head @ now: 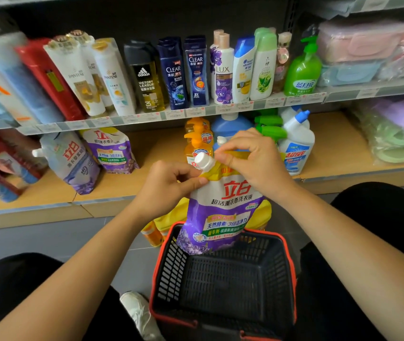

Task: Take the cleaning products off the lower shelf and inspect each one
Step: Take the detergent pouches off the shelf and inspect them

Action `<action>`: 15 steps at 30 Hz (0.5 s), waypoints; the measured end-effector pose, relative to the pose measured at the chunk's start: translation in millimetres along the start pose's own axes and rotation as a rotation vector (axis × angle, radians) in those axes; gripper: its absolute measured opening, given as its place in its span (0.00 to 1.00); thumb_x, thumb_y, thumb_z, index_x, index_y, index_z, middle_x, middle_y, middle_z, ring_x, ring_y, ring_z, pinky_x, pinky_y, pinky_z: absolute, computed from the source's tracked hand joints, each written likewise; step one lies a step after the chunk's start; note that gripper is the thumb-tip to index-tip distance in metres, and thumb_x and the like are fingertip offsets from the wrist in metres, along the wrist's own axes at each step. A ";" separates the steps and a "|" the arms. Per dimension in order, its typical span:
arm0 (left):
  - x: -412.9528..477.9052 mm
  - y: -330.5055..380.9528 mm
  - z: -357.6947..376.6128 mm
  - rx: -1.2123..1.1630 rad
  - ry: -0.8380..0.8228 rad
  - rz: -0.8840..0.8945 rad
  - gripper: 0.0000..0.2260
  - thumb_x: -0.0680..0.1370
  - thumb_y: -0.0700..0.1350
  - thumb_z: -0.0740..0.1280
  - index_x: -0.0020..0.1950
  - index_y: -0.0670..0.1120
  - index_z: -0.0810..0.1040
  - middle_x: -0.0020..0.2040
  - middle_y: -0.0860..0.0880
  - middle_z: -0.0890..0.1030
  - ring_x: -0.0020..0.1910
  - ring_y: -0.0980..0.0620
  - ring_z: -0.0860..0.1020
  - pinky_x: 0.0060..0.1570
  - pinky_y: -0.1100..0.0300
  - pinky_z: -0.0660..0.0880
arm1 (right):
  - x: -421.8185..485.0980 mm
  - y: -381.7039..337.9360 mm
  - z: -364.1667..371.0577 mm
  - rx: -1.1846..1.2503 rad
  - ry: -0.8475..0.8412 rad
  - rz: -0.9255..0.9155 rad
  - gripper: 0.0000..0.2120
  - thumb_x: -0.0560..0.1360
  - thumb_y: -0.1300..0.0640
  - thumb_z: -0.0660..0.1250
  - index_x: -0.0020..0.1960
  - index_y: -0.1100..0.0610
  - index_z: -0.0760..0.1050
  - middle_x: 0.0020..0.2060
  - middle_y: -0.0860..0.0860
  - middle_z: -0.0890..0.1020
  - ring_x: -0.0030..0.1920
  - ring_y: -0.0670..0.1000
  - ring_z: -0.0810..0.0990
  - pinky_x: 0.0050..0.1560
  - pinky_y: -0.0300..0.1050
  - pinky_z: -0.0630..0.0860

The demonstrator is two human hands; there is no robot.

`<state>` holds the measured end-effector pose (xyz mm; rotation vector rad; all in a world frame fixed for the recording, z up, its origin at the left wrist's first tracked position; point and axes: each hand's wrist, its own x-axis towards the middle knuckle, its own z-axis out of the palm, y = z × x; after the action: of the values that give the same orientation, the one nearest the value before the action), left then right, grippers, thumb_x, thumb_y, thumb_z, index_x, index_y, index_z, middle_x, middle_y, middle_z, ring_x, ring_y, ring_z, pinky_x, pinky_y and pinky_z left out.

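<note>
A purple and yellow laundry detergent pouch (223, 212) with a white screw cap hangs upright in front of the lower shelf (146, 190), above a basket. My left hand (169, 185) pinches its top left corner just under the cap. The top right edge of the pouch is pinched by my right hand (250, 158). Two similar pouches (90, 156) lean on the lower shelf at the left. Behind my hands stand orange pump bottles (197, 141), a blue bottle (230, 124), green spray bottles (270, 127) and a white toilet cleaner bottle (297, 146).
A black shopping basket with red rim (220, 279) sits on the floor between my knees, with yellow packs (164, 222) behind it. The upper shelf (146, 116) carries shampoo and body wash bottles. Plastic-wrapped goods fill the right side; red packs lie at the far left.
</note>
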<state>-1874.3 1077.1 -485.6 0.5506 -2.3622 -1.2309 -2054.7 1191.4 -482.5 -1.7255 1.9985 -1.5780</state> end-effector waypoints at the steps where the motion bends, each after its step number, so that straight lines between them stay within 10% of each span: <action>1: 0.5 -0.3 2.5 -0.034 0.029 -0.033 0.08 0.77 0.40 0.72 0.47 0.35 0.84 0.43 0.37 0.85 0.43 0.38 0.84 0.40 0.46 0.82 | -0.7 1.3 1.1 -0.089 0.093 -0.002 0.11 0.71 0.52 0.77 0.52 0.52 0.84 0.45 0.49 0.81 0.51 0.52 0.77 0.54 0.52 0.73; 4: 0.7 0.7 8.9 -0.133 0.127 -0.109 0.06 0.77 0.39 0.72 0.45 0.36 0.84 0.41 0.36 0.85 0.40 0.44 0.85 0.31 0.59 0.81 | -14.4 5.0 12.1 -0.114 0.294 0.050 0.13 0.68 0.54 0.79 0.49 0.55 0.80 0.45 0.49 0.78 0.47 0.51 0.77 0.49 0.47 0.75; 10: 2.2 6.1 15.6 -0.387 0.397 -0.162 0.05 0.76 0.37 0.73 0.42 0.37 0.84 0.39 0.31 0.81 0.32 0.45 0.80 0.27 0.61 0.78 | -54.3 -4.6 56.4 0.172 -0.025 0.330 0.29 0.59 0.36 0.78 0.56 0.47 0.79 0.49 0.40 0.85 0.48 0.40 0.84 0.49 0.47 0.83; 15: 5.8 14.6 25.9 -0.513 0.408 -0.191 0.06 0.75 0.36 0.75 0.44 0.33 0.83 0.37 0.34 0.83 0.31 0.46 0.81 0.31 0.58 0.80 | -56.9 -9.5 71.9 0.065 0.086 0.164 0.08 0.74 0.49 0.70 0.40 0.50 0.74 0.29 0.42 0.75 0.32 0.44 0.73 0.33 0.47 0.71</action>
<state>-1895.1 1099.2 -485.9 0.7728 -1.6083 -1.5627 -1982.7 1190.9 -540.1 -1.4544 2.0427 -1.6681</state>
